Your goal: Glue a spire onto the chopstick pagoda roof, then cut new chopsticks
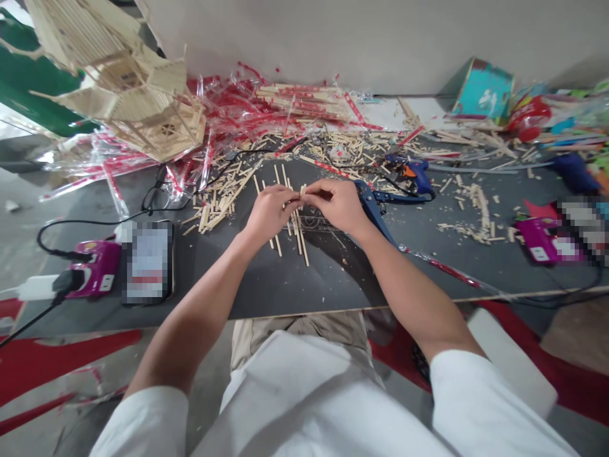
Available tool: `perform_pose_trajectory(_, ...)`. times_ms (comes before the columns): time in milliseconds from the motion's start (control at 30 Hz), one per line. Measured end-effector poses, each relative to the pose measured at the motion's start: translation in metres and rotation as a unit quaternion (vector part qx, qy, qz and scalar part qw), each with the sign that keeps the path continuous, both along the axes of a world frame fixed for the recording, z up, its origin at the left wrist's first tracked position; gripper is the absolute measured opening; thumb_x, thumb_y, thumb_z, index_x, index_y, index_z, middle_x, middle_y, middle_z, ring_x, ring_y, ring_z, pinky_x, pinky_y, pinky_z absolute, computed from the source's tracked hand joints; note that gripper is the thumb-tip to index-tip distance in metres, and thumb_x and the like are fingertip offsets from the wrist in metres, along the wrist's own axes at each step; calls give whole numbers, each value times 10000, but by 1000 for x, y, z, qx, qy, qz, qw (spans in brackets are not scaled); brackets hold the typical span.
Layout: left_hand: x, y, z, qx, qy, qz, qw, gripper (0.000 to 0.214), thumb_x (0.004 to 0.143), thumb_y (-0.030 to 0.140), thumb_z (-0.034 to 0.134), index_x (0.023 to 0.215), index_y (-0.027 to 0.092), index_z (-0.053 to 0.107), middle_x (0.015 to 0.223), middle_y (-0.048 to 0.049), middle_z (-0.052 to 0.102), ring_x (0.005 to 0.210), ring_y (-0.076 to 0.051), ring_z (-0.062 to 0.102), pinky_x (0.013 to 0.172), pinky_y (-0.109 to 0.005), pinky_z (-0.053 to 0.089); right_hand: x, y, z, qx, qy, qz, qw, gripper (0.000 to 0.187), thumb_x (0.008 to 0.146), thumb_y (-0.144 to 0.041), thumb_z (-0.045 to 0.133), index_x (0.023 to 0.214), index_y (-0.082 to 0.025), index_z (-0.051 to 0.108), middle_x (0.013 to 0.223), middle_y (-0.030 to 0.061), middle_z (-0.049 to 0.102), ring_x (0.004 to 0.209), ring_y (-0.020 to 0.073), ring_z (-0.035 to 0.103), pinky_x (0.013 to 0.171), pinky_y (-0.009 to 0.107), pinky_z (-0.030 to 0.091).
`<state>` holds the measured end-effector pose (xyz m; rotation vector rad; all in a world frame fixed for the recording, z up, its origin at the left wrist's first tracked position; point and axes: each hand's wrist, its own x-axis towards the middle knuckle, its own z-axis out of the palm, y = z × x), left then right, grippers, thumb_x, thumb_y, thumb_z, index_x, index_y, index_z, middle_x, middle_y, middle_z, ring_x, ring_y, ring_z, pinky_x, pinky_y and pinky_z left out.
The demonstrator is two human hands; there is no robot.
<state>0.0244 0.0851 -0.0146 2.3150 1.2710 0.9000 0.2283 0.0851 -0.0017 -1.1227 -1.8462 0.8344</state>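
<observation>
My left hand and my right hand meet over the dark board, fingertips pinched together on a short piece of wooden stick. Several long thin sticks lie side by side on the board right under and behind my fingers. Both hands are closed in a pinch. A blue tool handle lies just right of my right wrist.
A stick-built model house stands at the back left. Loose stick offcuts and red-and-clear wrappers litter the back. A blue glue gun, a phone, purple devices and black cables lie around.
</observation>
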Motion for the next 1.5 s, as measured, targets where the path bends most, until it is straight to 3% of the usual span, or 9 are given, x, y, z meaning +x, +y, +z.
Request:
perform_pose_trajectory(167, 0, 1, 1, -20, -15, -6, 1000, 201, 985, 268, 624, 947, 206, 810, 993, -44, 796, 994, -216, 719, 917, -303, 499, -3, 0, -3, -2, 19, 4, 1000, 280, 923, -459, 696, 884, -186, 742, 812, 43, 734, 740, 177, 665, 752, 323, 516)
perform_pose_trajectory(300, -1, 3, -1, -21, -19, -12, 1000, 212, 977, 310, 635, 950, 192, 810, 1025, -57, 789, 1009, -222, 718, 929, -310, 503, -4, 1, -4, -4, 11, 0, 1000, 339, 921, -526, 685, 872, -193, 721, 860, 51, 738, 782, 184, 665, 770, 327, 512)
perform_pose_trajectory(533, -2, 5, -2, -10, -9, -7, 1000, 223, 974, 333, 647, 974, 184, 813, 1038, -71, 785, 1010, -234, 726, 938, -331, 515, -4, 2, -6, 23, 5, -10, 1000, 352, 920, -524, 696, 879, -178, 744, 866, 60, 735, 767, 176, 644, 737, 321, 484)
perform_pose_trajectory(767, -1, 7, -2, -6, -2, -9, 1000, 185, 959, 275, 654, 966, 192, 819, 1014, -61, 784, 978, -225, 719, 908, -317, 519, -6, 5, -8, 39, 15, -26, 999, 246, 898, -444, 746, 937, -204, 784, 922, 59, 749, 780, 182, 648, 746, 335, 493)
perform_pose_trajectory(1000, 2, 7, -2, -1, -15, -7, 1000, 168, 951, 249, 673, 971, 189, 828, 966, -57, 783, 933, -221, 717, 875, -315, 510, -6, 12, -11, 42, 20, -32, 998, 317, 897, -516, 735, 864, -206, 789, 883, 45, 721, 785, 176, 640, 744, 331, 473)
perform_pose_trajectory(1500, 0, 7, -4, -18, -33, 4, 999, 160, 945, 254, 678, 941, 168, 814, 937, -60, 764, 889, -208, 714, 835, -308, 504, -9, 15, -16, 71, 43, -18, 996, 301, 911, -471, 732, 811, -188, 753, 860, 42, 703, 781, 168, 638, 714, 323, 466)
